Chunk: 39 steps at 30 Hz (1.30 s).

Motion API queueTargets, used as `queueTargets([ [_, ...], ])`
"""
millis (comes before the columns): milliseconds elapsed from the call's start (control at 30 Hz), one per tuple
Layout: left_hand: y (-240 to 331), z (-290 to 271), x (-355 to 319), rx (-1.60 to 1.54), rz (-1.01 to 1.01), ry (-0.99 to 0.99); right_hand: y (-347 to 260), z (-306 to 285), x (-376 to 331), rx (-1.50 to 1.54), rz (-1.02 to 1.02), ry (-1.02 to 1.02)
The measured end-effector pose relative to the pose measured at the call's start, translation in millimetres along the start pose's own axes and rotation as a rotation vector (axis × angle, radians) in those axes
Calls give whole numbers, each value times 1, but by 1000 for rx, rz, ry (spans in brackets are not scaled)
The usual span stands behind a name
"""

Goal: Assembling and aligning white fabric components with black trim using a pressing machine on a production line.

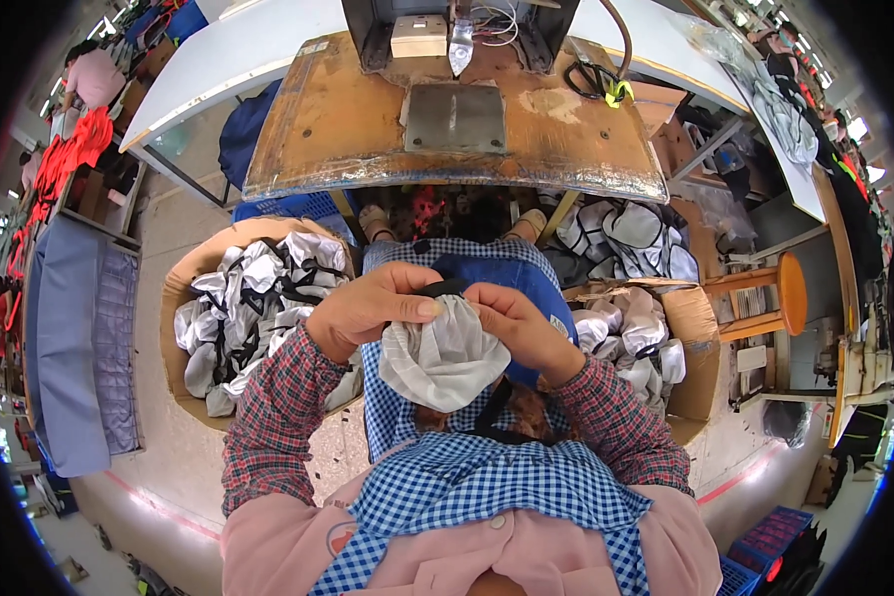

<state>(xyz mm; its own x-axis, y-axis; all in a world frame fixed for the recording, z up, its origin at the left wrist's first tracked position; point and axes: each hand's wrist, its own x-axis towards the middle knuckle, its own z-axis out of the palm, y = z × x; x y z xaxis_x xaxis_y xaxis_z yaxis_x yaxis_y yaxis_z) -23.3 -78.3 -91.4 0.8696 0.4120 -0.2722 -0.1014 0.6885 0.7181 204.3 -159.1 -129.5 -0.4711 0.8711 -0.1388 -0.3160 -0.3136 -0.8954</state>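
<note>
Over my lap I hold a pale grey-white fabric piece (442, 360), gathered and rounded like a small pouch or cap, with a black band (447, 288) along its far edge. My left hand (372, 303) pinches that edge between thumb and fingers from the left. On the other side my right hand (528, 330) is closed on the same edge, thumb and fingertips pressed together. The piece's body hangs toward me, below both hands. Under it lie a dark blue cloth (541, 298) and my blue checked apron (497, 477).
In front stands a worn wooden worktable (338, 119) with a metal plate (455, 117) and a machine (461, 45). Cardboard boxes of similar white, black-edged pieces flank me, one left (181, 278) and one right (700, 338). A wooden stool (791, 293) stands farther right.
</note>
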Motion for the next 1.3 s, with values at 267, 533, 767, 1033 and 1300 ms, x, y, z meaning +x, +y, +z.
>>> queueTargets([
  [267,8,-5,-1,260,-77,76,-29,0,-6,-645,-341,221],
  [533,10,-6,7,427,-106,5,-69,0,2,-1569,-780,-164],
  [767,12,3,11,804,-117,12,-68,-8,5,-1609,-850,-241],
  [1033,17,28,14,1622,411,390,-65,-15,22,-1471,-767,14],
  [1300,82,-3,35,1255,336,407,-98,-19,58,-1161,-808,273],
])
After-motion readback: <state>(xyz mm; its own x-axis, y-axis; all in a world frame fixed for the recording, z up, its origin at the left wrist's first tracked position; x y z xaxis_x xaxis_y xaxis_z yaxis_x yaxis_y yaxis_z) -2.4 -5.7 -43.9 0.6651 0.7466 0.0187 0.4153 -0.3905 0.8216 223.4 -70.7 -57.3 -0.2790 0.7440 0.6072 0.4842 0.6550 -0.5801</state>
